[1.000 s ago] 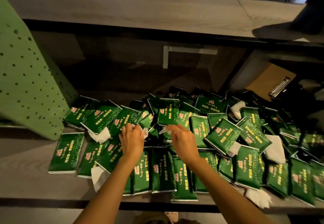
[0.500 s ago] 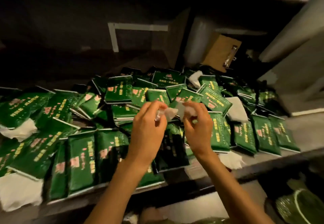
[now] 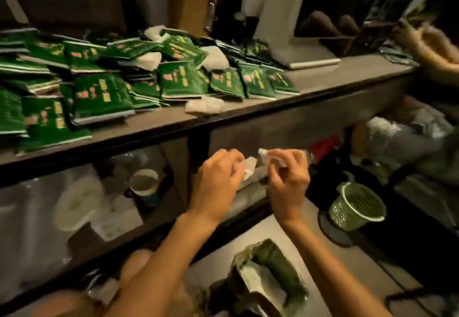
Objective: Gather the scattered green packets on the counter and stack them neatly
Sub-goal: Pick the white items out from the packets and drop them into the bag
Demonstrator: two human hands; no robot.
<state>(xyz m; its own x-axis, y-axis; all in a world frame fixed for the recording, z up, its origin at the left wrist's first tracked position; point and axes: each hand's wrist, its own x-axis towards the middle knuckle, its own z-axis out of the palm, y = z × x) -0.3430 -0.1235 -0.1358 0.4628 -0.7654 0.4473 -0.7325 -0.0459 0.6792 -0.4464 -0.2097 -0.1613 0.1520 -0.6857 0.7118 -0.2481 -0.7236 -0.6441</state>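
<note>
Several green packets (image 3: 182,81) lie scattered and overlapping on the grey counter (image 3: 323,81) at the upper left, with white tissues (image 3: 205,105) among them. Below the counter's front edge, my left hand (image 3: 218,180) pinches a small white piece of tissue (image 3: 248,169). Close beside it, my right hand (image 3: 288,177) pinches another white piece (image 3: 267,155). Both hands are off the counter and hold no packet.
A green perforated basket (image 3: 357,206) stands at the right on a lower surface. A cup (image 3: 144,184) sits on the shelf under the counter. A clipboard (image 3: 196,9) leans at the back. A green wrapped bundle (image 3: 270,274) lies near the bottom.
The view has swung right and down. Both hands have come away from the packet pile to below the counter's edge, each still pinching a white tissue piece.
</note>
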